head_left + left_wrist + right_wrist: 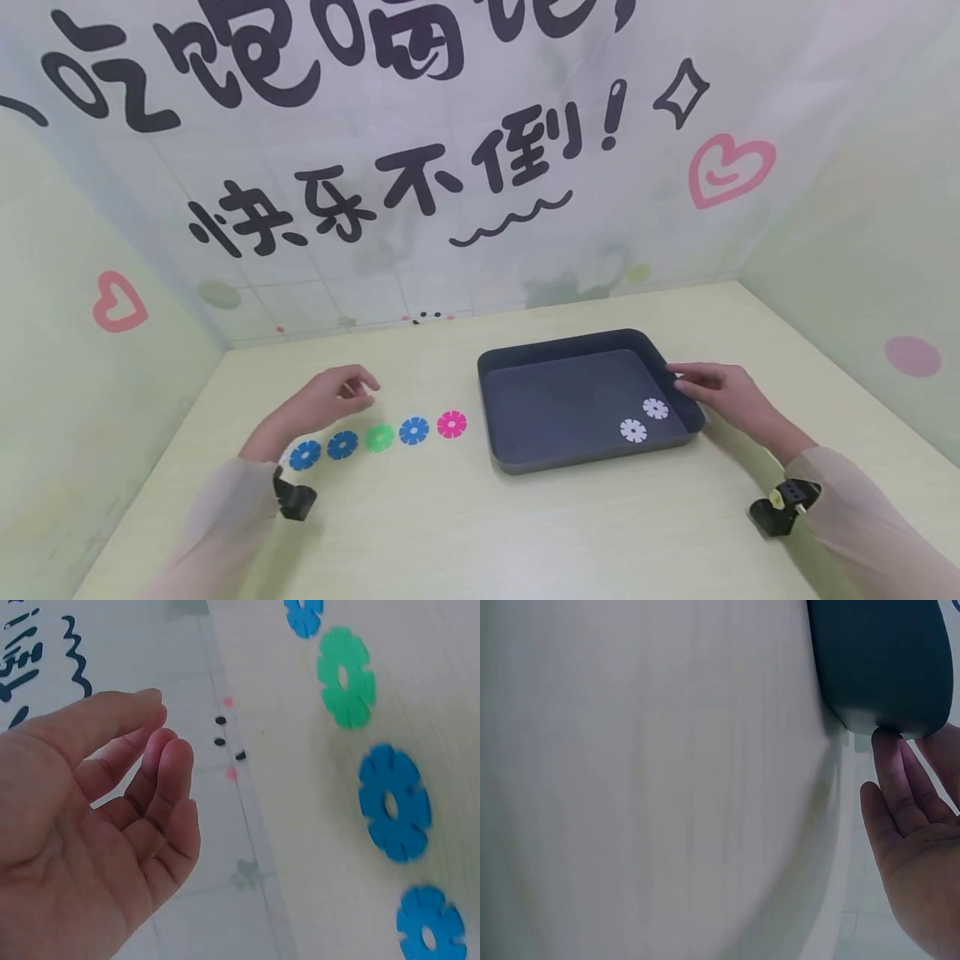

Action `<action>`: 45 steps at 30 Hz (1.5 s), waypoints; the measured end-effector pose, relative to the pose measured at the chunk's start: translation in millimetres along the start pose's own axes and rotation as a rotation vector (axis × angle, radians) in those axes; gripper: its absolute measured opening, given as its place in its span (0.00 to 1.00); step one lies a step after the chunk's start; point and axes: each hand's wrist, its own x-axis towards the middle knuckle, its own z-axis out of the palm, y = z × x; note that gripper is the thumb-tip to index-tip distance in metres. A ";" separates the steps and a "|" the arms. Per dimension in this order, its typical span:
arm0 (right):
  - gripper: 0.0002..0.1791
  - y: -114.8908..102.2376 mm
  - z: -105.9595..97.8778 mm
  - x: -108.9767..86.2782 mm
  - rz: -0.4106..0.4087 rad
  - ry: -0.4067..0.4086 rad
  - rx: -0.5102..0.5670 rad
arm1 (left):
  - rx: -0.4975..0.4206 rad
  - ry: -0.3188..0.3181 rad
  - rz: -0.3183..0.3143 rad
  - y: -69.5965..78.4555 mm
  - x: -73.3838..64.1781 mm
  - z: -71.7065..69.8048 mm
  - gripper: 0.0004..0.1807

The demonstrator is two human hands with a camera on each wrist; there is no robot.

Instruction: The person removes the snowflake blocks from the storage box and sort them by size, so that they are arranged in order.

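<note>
My left hand [333,396] hovers above the table behind a row of flower-shaped plastic discs, its fingers loosely bent with nothing between them. The row holds blue discs [342,445], a green disc [379,437] and a pink disc [452,424]; a pale edge shows beside the left wrist, mostly hidden. At the right side of a dark grey tray [555,392], my right hand [723,396] touches the rim with its fingertips. The right wrist view shows extended fingers [892,772] against the tray's outer wall. Two white discs [633,430] lie in the tray's near right corner.
The light wooden table [480,533] is bounded by printed walls at the back and both sides. Black lettering and a pink heart [731,171] mark the back wall. A black wrist camera [296,497] is strapped to each forearm.
</note>
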 end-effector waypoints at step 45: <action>0.20 -1.9 -2.0 2.2 -0.024 0.000 -0.007 | 0.040 -0.581 0.384 213.7 173.8 175.7 0.17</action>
